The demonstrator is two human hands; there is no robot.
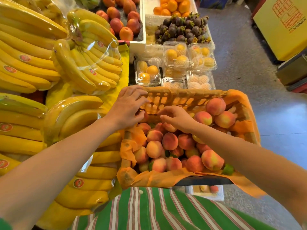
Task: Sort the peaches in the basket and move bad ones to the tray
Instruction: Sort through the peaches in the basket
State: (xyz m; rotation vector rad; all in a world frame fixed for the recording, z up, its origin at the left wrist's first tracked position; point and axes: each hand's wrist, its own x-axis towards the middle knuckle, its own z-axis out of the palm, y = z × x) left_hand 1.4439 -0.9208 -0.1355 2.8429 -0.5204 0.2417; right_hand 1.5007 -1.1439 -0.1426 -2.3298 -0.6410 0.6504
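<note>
Striped shirt (149,211) foremost; left hand (127,108) hides a peach (145,116) (grip unclear).

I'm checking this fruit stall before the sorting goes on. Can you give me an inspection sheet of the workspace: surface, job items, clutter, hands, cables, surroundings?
Surface: stall top hidden under fruit; yellow cover shows beside the bananas.
Job's things: basket, lined with orange paper, heaped with peaches; white tray partly hidden below its near edge.
Clutter: bagged bananas on the left; clear boxes of yellow fruit and mangosteens beyond.
Hands: left hand lies across the basket's far rim; right hand curled over the peaches, grip unclear.
Cables: nothing seen.
Surroundings: grey floor and yellow carton on the right.
</note>
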